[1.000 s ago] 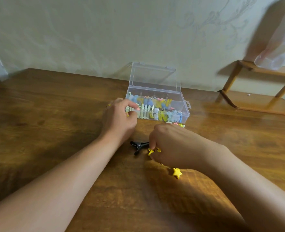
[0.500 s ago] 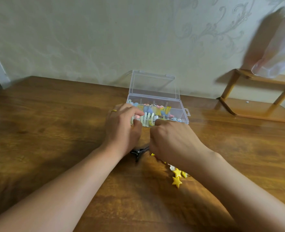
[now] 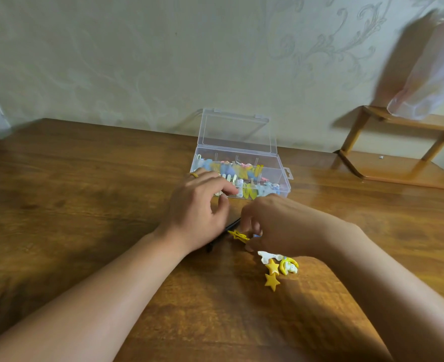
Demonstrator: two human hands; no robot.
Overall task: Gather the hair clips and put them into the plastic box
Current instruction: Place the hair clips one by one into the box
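Clips (image 3: 277,267) first: small bunch left on the table (image 3: 85,205), just under my right wrist — two yellow stars, a white one, a yellow-white curl, all touching or nearly. One more yellow clip (image 3: 238,235) sits a bit up-left of them, right at my right fingertips. A black clip (image 3: 232,223) pokes out from under my left hand, mostly hidden.

Box (image 3: 285,176) is beyond both hands, lid up against the wall, already packed w/ pastel clips along the near side; far right corner looks emptier.

What changed: half a sec ago my right hand (image 3: 273,226) was up at the box's front edge; now it's pulled back toward me and curled down over the yellow clip. Fingers bent, pinching at it, but whether they've actually closed on it I can't tell, the knuckles hide the tips. The star bunch was half under my wrist before; now more of it shows, incl. the white one and the curl.

Left hand (image 3: 197,212) barely moved. Palm down by the box's near left corner, fingers loosely spread toward the front wall, holding nothing I can see.

So, my read: a drop-off prob. just finished and this is the next pickup. Most clips are in; around six left on the table, so near the end. Next grab needs a fine pinch. Those are flat and slippery-looking on smooth wood, could skid away.
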